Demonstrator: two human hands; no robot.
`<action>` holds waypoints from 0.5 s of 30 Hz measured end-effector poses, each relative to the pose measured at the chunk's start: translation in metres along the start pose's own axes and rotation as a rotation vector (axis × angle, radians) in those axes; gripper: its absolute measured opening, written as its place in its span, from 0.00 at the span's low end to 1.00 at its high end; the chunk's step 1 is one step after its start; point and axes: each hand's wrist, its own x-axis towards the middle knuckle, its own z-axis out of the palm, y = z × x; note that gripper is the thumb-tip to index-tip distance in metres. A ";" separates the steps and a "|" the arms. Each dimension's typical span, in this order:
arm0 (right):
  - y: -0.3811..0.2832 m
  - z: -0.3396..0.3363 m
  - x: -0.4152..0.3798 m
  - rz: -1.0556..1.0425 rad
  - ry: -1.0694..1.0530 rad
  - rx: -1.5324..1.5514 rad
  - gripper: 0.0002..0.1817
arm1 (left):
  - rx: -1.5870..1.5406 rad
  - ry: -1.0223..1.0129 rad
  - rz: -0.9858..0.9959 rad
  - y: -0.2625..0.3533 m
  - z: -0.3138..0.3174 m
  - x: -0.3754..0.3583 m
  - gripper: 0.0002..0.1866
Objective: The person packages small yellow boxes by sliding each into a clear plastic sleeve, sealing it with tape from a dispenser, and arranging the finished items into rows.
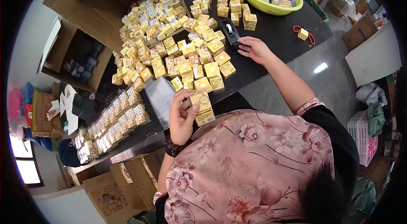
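My left hand is wrapped round a small yellow box near the table's front edge, close to my body. My right hand reaches to the black tape dispenser, its fingertips at the dispenser's near end; whether they pinch anything is too small to tell. A white roll sits in the dispenser. Many yellow boxes lie piled to the left of the dispenser, spilling from a large cardboard box. Clear plastic sheets lie left of my left hand.
A green basin filled with cards stands at the back right. Red-handled scissors lie near the right edge beside a small box. Rows of stacked boxes stand at left, near a black device. Small stacks stand behind the dispenser.
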 end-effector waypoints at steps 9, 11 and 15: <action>0.051 -0.020 0.002 -0.191 0.061 -0.215 0.02 | 0.305 0.081 0.256 0.018 0.008 0.016 0.17; 0.026 0.025 -0.049 -0.098 -0.076 -0.099 0.04 | 0.548 0.137 0.354 0.019 0.003 0.017 0.16; 0.008 0.102 -0.136 0.072 -0.500 -0.162 0.06 | 0.843 0.112 0.509 0.023 0.008 0.019 0.15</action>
